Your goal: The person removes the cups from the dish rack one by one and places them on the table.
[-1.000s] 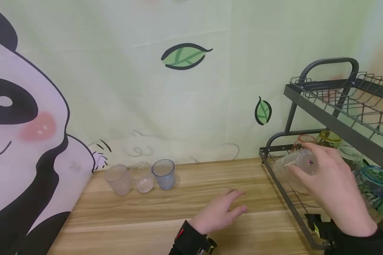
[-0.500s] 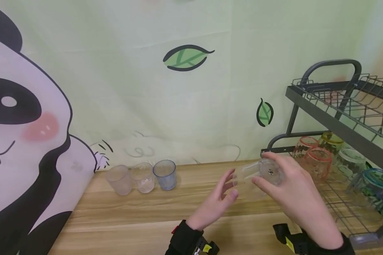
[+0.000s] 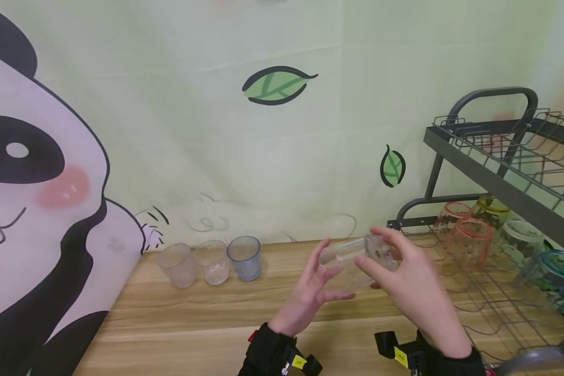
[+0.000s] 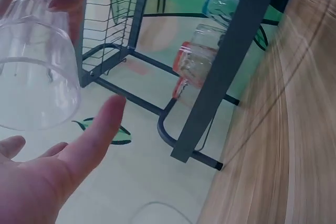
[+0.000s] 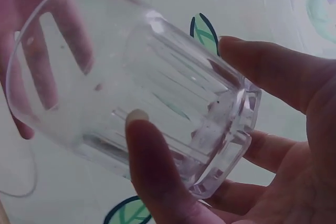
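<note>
A clear drinking glass (image 3: 350, 261) is held in the air, tilted on its side with its mouth toward the left. My right hand (image 3: 413, 277) grips it near its thick faceted base, thumb on one side and fingers round the other, as the right wrist view shows. Spread about the glass's mouth are the fingers of my left hand (image 3: 305, 292). In the left wrist view, the thumb and fingers of that left hand (image 4: 58, 177) stand a little off the rim of the glass (image 4: 39, 72); contact elsewhere cannot be told.
At the back left of the wooden table (image 3: 207, 334) stand a frosted glass (image 3: 176, 266), a clear glass (image 3: 213, 263) and a blue glass (image 3: 245, 261). A dark two-tier wire rack (image 3: 479, 175) stands right, with several coloured glasses, including a red-rimmed one (image 3: 470, 243), upside down below.
My right hand has carried the clear glass leftward, out of the rack's lower tier, to above the table. The left hand has risen and turned to meet its mouth end.
</note>
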Available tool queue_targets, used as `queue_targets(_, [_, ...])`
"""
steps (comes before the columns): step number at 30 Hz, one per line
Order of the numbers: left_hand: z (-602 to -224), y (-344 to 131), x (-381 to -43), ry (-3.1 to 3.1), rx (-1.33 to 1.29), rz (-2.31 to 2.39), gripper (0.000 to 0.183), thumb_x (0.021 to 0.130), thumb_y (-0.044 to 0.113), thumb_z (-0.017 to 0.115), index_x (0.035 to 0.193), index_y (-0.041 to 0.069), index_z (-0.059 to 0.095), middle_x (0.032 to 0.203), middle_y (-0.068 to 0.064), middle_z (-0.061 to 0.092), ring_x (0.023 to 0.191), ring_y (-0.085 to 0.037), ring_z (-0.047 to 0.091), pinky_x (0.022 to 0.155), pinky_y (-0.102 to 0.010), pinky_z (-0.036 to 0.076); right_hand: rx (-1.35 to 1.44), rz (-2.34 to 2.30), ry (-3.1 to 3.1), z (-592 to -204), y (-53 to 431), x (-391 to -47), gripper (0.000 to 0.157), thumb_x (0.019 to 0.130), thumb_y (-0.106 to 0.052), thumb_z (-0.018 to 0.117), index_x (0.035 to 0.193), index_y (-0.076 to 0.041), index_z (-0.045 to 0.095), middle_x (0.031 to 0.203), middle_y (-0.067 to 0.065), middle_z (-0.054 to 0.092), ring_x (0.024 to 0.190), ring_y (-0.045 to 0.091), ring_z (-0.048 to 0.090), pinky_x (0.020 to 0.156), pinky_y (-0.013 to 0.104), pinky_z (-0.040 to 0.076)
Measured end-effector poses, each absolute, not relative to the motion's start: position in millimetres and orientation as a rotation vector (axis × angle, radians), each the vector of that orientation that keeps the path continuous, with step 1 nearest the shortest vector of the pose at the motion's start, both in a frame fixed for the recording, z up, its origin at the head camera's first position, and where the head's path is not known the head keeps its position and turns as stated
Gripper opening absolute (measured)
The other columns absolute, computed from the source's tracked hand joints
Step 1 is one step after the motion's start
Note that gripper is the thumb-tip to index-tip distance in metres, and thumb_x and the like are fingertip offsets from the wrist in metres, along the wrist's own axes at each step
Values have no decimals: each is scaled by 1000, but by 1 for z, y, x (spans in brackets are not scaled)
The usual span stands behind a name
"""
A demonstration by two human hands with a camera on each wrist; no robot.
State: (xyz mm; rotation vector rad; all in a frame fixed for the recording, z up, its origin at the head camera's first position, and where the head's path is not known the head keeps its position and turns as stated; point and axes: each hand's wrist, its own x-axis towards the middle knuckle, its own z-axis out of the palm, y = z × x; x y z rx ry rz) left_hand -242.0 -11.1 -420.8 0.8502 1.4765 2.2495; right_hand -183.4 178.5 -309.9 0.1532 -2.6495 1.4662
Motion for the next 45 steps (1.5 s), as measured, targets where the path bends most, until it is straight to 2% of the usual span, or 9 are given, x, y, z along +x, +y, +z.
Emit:
queue_targets(2, [-420, -13, -242, 1444, 835, 2263, 76, 98, 51, 53, 156, 30, 10, 159, -13, 4, 137, -38, 35, 92, -55, 48, 140, 1573, -2635, -314, 178, -185, 76, 88, -51, 69, 149, -17, 38, 144, 22, 41, 98, 31, 65, 70, 37, 55])
queue_targets(4, [-419, -14, -243, 1434, 832, 2272, 76, 97, 49, 55, 156, 30, 11, 158, -12, 8, 135, -39, 38, 92, -57, 48, 136, 1630, -2620, -318, 178, -187, 75, 89, -50, 68, 149, -17, 38, 147, 21, 38, 112, 36, 57, 74, 39, 55])
queue_targets(8, [-420, -16, -245, 1463, 814, 2315, 72, 98, 34, 61, 155, 24, 18, 153, -12, 23, 132, -36, 42, 92, -57, 47, 159, 1795, -2526, -331, 179, -196, 74, 90, -45, 69, 149, -15, 37, 144, 18, 40, 120, 37, 50, 76, 39, 57])
queue_targets(15, [-426, -21, -251, 1622, 776, 2390, 70, 94, 23, 65, 152, 16, 28, 144, -16, 35, 125, -31, 45, 95, -45, 48, 267, 2034, -2370, -355, 176, -212, 64, 94, -31, 68, 146, -11, 37, 143, 19, 39, 117, 37, 53, 76, 38, 58])
queue_targets(23, [-426, -25, -253, 1770, 749, 2431, 65, 91, 17, 68, 147, 9, 37, 138, -16, 35, 118, -29, 45, 87, -41, 53, 350, 2152, -2327, -375, 175, -222, 61, 97, -30, 64, 146, -9, 35, 142, 23, 40, 114, 37, 56, 81, 40, 56])
queue_targets(29, [-427, -31, -256, 2039, 708, 2317, 58, 89, 28, 70, 141, 18, 45, 127, -8, 41, 112, -27, 42, 77, -37, 55, 360, 2051, -2452, -385, 175, -228, 61, 97, -37, 62, 146, -10, 38, 138, 21, 44, 117, 35, 54, 84, 40, 55])
queue_targets(34, [-428, -33, -256, 2305, 649, 2144, 54, 87, 36, 72, 136, 30, 51, 123, -5, 43, 111, -28, 39, 76, -37, 49, 322, 1814, -2578, -387, 178, -229, 61, 98, -44, 57, 146, -10, 39, 146, 17, 40, 125, 37, 47, 91, 47, 51])
queue_targets(39, [-427, -33, -256, 2424, 630, 2041, 55, 84, 35, 75, 135, 32, 53, 123, -10, 44, 112, -31, 38, 76, -37, 44, 293, 1576, -2660, -387, 183, -229, 61, 100, -47, 52, 146, -10, 40, 147, 18, 41, 128, 40, 43, 95, 58, 43])
queue_targets(45, [-427, -40, -258, 2531, 570, 1939, 61, 81, 34, 79, 136, 37, 53, 124, -6, 40, 116, -31, 36, 76, -39, 46, 294, 1405, -2727, -390, 186, -230, 69, 98, -54, 50, 147, -6, 40, 148, 21, 40, 128, 43, 41, 95, 58, 44])
